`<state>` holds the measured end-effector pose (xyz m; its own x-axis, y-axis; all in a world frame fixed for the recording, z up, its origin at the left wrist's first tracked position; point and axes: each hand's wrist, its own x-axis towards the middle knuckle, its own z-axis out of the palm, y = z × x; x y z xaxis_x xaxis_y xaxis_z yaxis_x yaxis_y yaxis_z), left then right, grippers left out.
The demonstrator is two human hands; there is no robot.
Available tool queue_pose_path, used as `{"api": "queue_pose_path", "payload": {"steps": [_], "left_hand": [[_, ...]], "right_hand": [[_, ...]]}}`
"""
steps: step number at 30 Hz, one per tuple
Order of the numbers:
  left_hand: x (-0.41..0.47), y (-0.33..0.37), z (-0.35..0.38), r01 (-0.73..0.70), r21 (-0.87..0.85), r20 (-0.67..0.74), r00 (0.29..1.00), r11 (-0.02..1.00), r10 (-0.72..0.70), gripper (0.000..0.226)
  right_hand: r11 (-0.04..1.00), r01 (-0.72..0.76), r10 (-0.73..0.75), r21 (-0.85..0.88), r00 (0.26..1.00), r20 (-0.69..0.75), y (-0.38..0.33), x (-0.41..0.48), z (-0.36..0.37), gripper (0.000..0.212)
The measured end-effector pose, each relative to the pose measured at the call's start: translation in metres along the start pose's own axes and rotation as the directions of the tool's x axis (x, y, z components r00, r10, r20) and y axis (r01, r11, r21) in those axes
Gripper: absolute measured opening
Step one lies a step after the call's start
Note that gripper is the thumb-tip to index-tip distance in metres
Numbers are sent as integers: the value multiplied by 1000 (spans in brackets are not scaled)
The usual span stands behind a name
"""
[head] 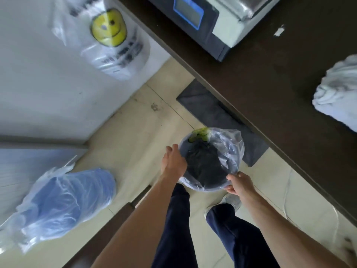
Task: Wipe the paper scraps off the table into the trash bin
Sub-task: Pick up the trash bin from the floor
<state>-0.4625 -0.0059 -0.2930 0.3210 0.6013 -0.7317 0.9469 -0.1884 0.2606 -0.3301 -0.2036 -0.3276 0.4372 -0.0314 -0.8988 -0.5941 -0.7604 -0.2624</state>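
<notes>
Gripping the lined trash bin point(211, 159) on the floor below the table point(270, 89), left hand point(173, 163) curled over its rim and right hand point(240, 185) pinching rim and liner, risks slipping plastic, while a paper scrap point(279, 31) waits beside the scale point(208, 22).

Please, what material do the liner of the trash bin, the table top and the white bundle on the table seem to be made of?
Trash bin liner: thin clear plastic film, glossy and crinkled, letting the bin show through.
Table top: dark brown and matte, probably laminate or painted wood; no grain is visible.
White bundle: soft cloth by its folds and creases, perhaps a rag.
</notes>
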Motion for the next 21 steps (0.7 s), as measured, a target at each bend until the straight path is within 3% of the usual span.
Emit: {"api": "queue_pose_path", "payload": {"steps": [2, 5, 12, 14, 16, 18, 21], "left_hand": [[-27, -1, -16, 1, 45, -7, 1000, 999, 0, 46], [-65, 6, -42, 17, -51, 54, 998, 999, -14, 42], [-156, 46, -82, -52, -158, 25, 998, 986, 57, 5], [-173, 57, -81, -49, -196, 17, 998, 979, 53, 17], [-183, 66, -75, -30, -246, 24, 999, 969, 37, 11], [-191, 73, -65, -8, -287, 34, 999, 958, 18, 29], [-206, 84, -53, 42, -313, 70, 997, 949, -20, 29]], "right_hand": [[1000, -1, 1, -7, 1000, 21, -5, -34, -12, 17], [999, 31, -30, -32, 999, 14, -12, -79, -33, 16], [983, 148, -156, -108, 985, -75, -7, -159, -95, 12], [979, 178, -188, -102, 977, -100, -3, -177, -111, 9], [976, 202, -211, -78, 969, -127, 4, -187, -127, 10], [975, 204, -215, -84, 965, -150, 19, -184, -142, 19], [978, 201, -206, -48, 966, -157, 46, -170, -160, 20]]}}
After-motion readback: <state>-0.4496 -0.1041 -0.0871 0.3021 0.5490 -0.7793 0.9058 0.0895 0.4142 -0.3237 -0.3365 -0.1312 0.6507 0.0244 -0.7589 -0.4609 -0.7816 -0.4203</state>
